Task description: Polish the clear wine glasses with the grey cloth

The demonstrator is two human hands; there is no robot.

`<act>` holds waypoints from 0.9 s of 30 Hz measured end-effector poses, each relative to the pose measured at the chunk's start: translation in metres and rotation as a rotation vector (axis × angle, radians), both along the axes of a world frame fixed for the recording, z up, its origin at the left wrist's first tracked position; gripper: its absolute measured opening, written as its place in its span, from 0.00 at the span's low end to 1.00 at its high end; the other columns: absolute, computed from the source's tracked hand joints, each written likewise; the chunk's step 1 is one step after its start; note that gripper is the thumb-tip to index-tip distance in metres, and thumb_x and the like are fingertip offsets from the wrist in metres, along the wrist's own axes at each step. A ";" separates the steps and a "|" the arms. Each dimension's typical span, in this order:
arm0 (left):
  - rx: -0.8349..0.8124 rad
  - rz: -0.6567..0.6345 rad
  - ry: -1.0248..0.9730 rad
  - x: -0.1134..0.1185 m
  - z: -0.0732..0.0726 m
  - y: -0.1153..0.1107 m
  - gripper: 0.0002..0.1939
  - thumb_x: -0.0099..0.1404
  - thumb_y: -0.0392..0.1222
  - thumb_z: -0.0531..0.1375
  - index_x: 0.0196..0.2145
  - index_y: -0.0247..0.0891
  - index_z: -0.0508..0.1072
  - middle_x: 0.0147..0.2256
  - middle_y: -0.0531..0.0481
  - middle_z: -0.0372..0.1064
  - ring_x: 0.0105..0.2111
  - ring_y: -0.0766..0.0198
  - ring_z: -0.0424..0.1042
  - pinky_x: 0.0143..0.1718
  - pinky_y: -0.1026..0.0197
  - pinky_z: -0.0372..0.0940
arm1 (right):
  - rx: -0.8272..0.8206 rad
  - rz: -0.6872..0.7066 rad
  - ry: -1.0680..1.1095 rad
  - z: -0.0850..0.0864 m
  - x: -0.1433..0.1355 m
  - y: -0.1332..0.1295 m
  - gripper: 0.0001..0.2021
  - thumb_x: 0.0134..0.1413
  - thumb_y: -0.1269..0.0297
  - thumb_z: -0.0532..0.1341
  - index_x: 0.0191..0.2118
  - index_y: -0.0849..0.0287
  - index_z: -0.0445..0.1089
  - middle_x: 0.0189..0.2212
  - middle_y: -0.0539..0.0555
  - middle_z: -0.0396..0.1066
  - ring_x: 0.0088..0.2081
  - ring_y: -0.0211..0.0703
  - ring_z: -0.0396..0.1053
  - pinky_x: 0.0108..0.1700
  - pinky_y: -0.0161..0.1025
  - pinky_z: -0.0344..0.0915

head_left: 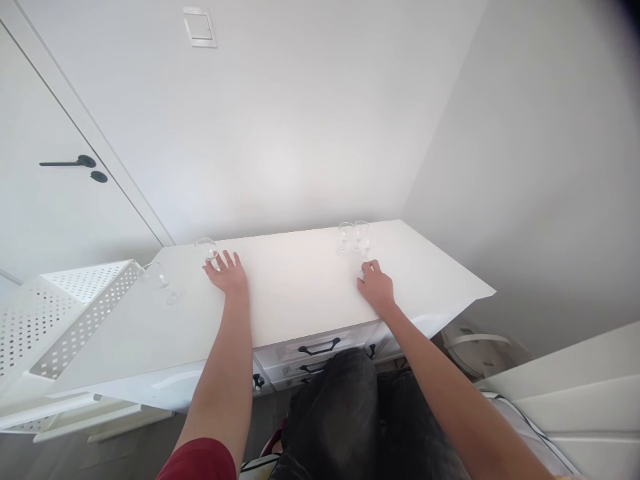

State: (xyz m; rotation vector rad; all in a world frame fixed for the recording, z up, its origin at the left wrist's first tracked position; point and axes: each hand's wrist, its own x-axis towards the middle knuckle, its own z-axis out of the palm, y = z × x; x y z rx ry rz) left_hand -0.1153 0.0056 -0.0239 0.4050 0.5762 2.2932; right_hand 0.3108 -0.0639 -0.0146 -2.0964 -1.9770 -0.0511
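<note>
My left hand (227, 273) lies over the left part of the white cabinet top (295, 287), its fingers spread. Right behind its thumb and fingertips stands a clear stemmed glass (204, 245), partly covered by them; I cannot tell whether they touch. Further left, another clear glass (159, 275) shows faintly, with a round foot towards me. On the right, my right hand (377, 288) rests low with curled fingers closed around what looks like the lower part of a clear stemmed glass (361, 232). Beside that glass stands a similar glass (345, 235).
A white perforated metal rack (95, 303) adjoins the cabinet's left end. Drawers with black handles (320, 347) face my knees (345, 413). Walls rise behind and to the right. A door with a black handle (75, 162) is at left, and a round white object (475, 353) is low right.
</note>
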 end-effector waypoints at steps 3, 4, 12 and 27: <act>-0.011 0.010 -0.062 0.002 0.004 0.000 0.22 0.68 0.66 0.54 0.54 0.57 0.60 0.70 0.51 0.51 0.67 0.58 0.63 0.56 0.55 0.71 | 0.003 0.001 0.002 0.000 0.000 0.000 0.16 0.66 0.62 0.54 0.56 0.57 0.65 0.59 0.61 0.61 0.28 0.37 0.68 0.29 0.39 0.56; -0.020 0.012 -0.072 0.003 0.005 0.000 0.21 0.68 0.66 0.55 0.52 0.55 0.62 0.68 0.50 0.54 0.66 0.58 0.65 0.54 0.57 0.72 | 0.006 0.000 0.000 0.000 0.000 -0.001 0.16 0.66 0.62 0.54 0.56 0.57 0.65 0.59 0.62 0.62 0.29 0.38 0.68 0.30 0.39 0.56; -0.110 -0.186 -0.033 0.040 0.017 0.004 0.13 0.67 0.57 0.59 0.42 0.48 0.66 0.62 0.49 0.63 0.61 0.55 0.70 0.42 0.62 0.69 | 0.140 0.187 0.087 0.004 -0.006 -0.005 0.14 0.69 0.59 0.50 0.51 0.58 0.67 0.51 0.60 0.67 0.39 0.47 0.67 0.43 0.42 0.60; -0.100 -0.493 0.519 0.107 0.021 -0.008 0.14 0.67 0.54 0.66 0.43 0.46 0.69 0.51 0.49 0.67 0.45 0.58 0.78 0.39 0.60 0.66 | 0.059 -0.061 2.028 -0.003 -0.118 0.057 0.20 0.63 0.44 0.55 0.48 0.54 0.69 0.40 0.53 0.74 0.43 0.46 0.73 0.43 0.42 0.73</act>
